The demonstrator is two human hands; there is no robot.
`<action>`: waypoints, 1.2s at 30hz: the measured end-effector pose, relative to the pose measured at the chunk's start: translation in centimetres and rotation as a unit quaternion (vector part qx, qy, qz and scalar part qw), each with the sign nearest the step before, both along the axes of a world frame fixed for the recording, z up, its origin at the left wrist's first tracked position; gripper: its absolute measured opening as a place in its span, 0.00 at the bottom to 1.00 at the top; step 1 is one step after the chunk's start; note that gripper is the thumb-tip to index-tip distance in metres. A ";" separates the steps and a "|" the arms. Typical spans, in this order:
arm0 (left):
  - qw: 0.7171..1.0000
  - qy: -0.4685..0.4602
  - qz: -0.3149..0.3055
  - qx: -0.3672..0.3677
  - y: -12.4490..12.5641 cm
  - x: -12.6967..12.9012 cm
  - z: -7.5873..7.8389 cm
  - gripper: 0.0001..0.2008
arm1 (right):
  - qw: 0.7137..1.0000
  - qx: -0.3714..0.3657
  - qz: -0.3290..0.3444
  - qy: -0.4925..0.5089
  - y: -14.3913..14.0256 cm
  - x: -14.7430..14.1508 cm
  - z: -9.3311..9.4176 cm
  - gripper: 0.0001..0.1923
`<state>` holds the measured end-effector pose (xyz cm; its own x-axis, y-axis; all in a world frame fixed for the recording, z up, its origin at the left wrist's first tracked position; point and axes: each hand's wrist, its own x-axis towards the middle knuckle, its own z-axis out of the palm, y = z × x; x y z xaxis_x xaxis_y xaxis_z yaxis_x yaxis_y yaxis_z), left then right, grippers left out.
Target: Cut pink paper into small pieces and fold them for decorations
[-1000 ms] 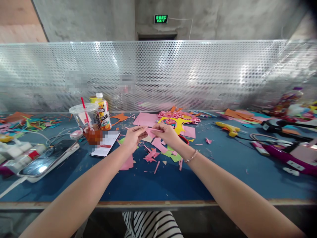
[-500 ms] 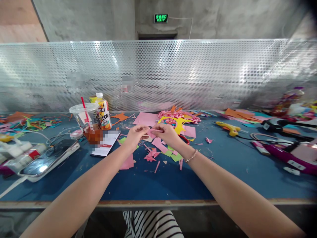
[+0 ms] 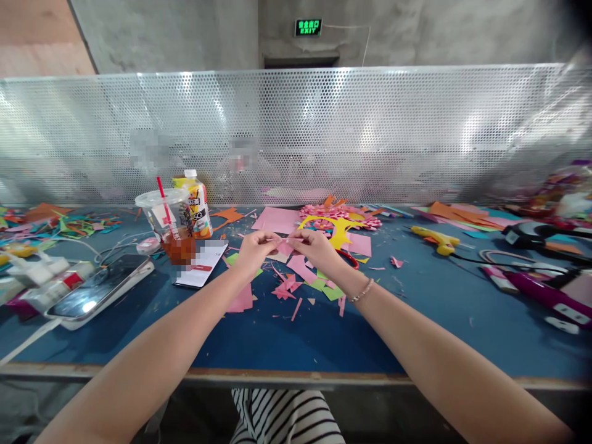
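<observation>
cup (image 3: 161, 226) left of paper scraps (image 3: 287, 287)

This looks like a craft workshop or studio: a long, blue-topped surface (image 3: 287, 345) runs up to an upright, silver, perforated-metal panel (image 3: 393, 117). In front of the panel's middle lie cut scraps of pink paper (image 3: 285, 287); in front of its right part, a yellow, pistol-shaped glue gun (image 3: 445, 247); in front of its left part, heaped multicoloured paper strips (image 3: 76, 226). Behind and above the panel, a bare grey concrete wall (image 3: 208, 37) bears a green-lit, rectangular exit sign (image 3: 308, 28).
</observation>
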<state>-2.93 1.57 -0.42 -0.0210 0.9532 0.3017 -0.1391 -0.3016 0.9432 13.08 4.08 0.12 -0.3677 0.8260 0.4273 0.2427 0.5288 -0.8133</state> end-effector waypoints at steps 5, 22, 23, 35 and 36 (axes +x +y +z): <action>1.000 0.015 -0.004 0.001 0.0 -0.1 0.0 0.09 | 1.000 0.008 -0.010 0.001 -0.2 -0.1 0.0 0.08; 0.999 -0.026 0.007 -0.040 0.9 -0.9 -0.2 0.11 | 0.977 -0.167 0.011 0.130 0.5 0.6 0.0 0.09; 0.998 -0.029 0.000 -0.047 0.9 -1.0 -0.2 0.11 | 0.975 -0.176 0.011 0.137 0.5 0.6 0.0 0.09; 0.996 -0.035 -0.025 -0.078 0.7 -0.9 -0.2 0.14 | 0.975 -0.179 -0.011 0.129 0.3 0.7 0.2 0.09; 0.996 -0.035 -0.027 -0.080 0.7 -1.0 -0.1 0.14 | 0.977 -0.175 -0.015 0.124 0.3 0.7 0.3 0.08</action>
